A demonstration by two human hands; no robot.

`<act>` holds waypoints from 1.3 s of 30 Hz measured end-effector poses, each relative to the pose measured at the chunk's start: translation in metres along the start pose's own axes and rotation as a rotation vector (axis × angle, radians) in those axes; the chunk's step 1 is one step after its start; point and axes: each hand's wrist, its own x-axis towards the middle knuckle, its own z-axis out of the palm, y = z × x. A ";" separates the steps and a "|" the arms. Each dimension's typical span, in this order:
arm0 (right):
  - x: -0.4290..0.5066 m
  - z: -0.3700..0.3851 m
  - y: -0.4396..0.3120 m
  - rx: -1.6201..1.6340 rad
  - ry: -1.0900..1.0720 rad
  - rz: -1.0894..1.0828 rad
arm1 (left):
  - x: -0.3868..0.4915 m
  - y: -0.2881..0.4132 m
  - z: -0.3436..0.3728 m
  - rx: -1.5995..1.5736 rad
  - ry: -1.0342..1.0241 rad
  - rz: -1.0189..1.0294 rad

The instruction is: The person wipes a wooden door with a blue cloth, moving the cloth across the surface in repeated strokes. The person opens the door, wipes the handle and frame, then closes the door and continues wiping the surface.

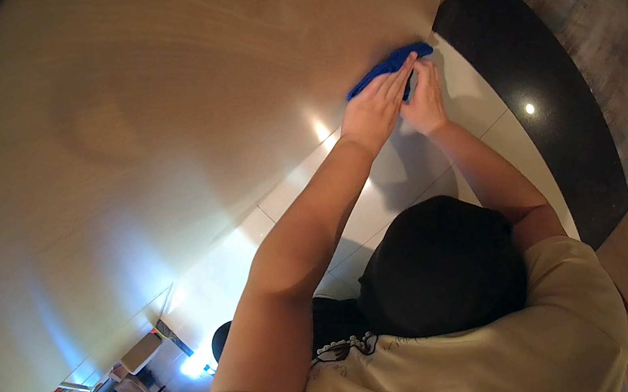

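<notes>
A folded blue cloth (389, 67) lies pressed against the lower part of a large, smooth wood-grain panel (198, 85), close to its corner. My left hand (376, 105) is on the cloth, its fingers stretched along it. Right beside it, my right hand (424, 97) holds the cloth's near part with bent fingers; its fingertips are partly hidden. The two hands nearly touch.
Cream floor tiles (317, 180) run below the panel. A black polished strip (545, 98) curves along the right, beside a mottled surface (606, 57). Dark-clothed knees (442, 268) are close below my arms. A cardboard box (142, 352) and other items stand at lower left.
</notes>
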 end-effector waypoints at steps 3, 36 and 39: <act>0.007 -0.009 -0.010 0.025 -0.005 -0.063 | -0.003 -0.004 -0.013 0.014 0.008 -0.019; 0.058 0.009 -0.175 -0.067 0.061 -0.907 | -0.162 -0.049 -0.079 -0.041 0.458 -0.711; 0.060 0.014 -0.205 -0.086 0.020 -0.934 | -0.187 -0.055 -0.090 -0.056 0.403 -0.843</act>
